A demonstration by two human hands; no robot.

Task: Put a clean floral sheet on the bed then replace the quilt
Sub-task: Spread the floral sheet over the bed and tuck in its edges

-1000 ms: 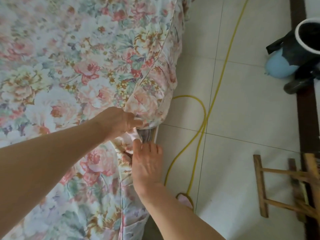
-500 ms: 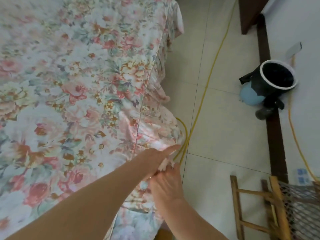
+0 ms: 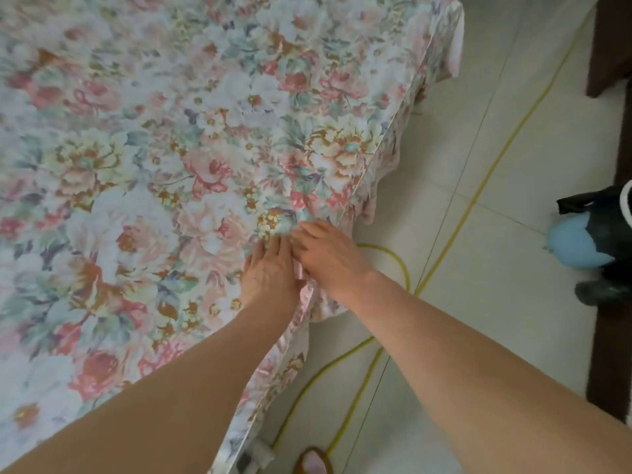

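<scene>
Two hands lie side by side on the floral sheet (image 3: 171,148) at the bed's right edge. The left hand (image 3: 270,268) rests flat on top, its fingers straight and close together. The right hand (image 3: 328,249) presses the cloth just beside it, fingers relaxed and holding nothing. The sheet covers the bed and drapes over the side toward the tiled floor (image 3: 496,186), where a yellow cord (image 3: 478,189) runs.

No readable text, labels or numbers anywhere
</scene>
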